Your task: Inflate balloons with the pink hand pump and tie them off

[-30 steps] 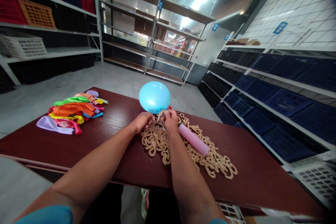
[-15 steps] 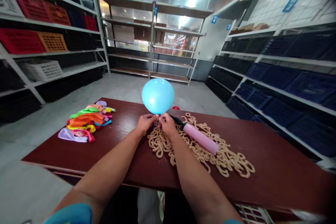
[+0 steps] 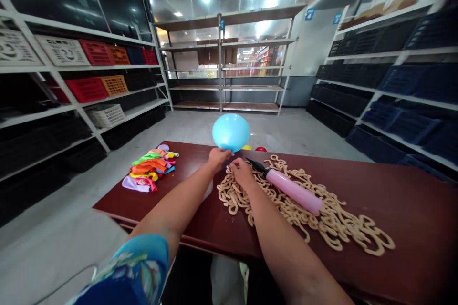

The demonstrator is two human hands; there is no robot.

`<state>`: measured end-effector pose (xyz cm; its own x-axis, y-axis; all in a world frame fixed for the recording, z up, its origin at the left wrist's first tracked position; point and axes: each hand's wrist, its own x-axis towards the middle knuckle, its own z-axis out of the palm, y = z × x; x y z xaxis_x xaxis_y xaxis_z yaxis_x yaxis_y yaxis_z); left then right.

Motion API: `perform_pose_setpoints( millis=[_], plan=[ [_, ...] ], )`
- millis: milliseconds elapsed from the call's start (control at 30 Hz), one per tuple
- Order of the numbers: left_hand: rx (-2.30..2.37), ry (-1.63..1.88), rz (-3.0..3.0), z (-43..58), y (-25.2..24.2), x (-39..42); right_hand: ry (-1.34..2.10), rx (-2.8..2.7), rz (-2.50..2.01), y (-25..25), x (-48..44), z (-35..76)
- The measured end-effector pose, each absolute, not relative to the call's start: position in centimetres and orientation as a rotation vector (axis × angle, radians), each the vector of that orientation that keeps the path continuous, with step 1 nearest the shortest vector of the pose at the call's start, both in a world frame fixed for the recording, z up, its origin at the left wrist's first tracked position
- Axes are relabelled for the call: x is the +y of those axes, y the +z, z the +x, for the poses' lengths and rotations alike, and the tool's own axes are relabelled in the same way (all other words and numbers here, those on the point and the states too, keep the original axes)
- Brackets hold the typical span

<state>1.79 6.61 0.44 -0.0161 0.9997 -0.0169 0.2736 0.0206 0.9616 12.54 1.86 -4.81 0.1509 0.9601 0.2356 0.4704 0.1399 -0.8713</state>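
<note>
My left hand (image 3: 220,155) pinches the neck of an inflated light-blue balloon (image 3: 231,132), which stands up over the far edge of the table. A little lower and to the right, my right hand (image 3: 242,170) has its fingers closed, apart from the balloon; what they hold, if anything, is hidden. It is at the near-left end of a heap of tan, curled, cord-like pieces (image 3: 332,221). On this heap lies a pink hand pump (image 3: 294,191) with a black nozzle, just right of my right hand.
Limp balloons in several colours (image 3: 148,167) are piled on the left of the dark-red table (image 3: 229,234). Beyond its far edge show a yellow round thing (image 3: 246,147) and a red one (image 3: 261,149). Shelves with crates (image 3: 86,89) line both sides; a shelf rack (image 3: 220,62) stands behind.
My right hand has come away from the balloon's neck, down and to the right. My left hand keeps hold of the balloon. The camera view has turned left.
</note>
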Motion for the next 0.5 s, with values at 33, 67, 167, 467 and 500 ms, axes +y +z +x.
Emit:
perform_pose_setpoints(
  millis=[33,67,167,467,500],
  plan=[
    [1.406,1.054,1.376,2.3,0.8,7.1,0.67,-1.455,-1.483,-4.8,1.8,12.5],
    [1.397,1.042,1.368,2.7,1.1,7.5,0.698,-1.439,-1.49,-4.8,1.8,12.5],
    [1.345,1.024,1.439,3.1,1.5,8.4,0.734,-1.417,-1.503,-4.7,1.7,12.6],
    [1.732,0.839,2.1,-5.8,1.8,6.5,0.714,-1.488,-1.546,-4.5,1.4,12.7],
    [1.79,0.81,2.168,-7.5,2.2,6.3,0.72,-1.493,-1.542,-4.6,1.4,12.7]
  ],
)
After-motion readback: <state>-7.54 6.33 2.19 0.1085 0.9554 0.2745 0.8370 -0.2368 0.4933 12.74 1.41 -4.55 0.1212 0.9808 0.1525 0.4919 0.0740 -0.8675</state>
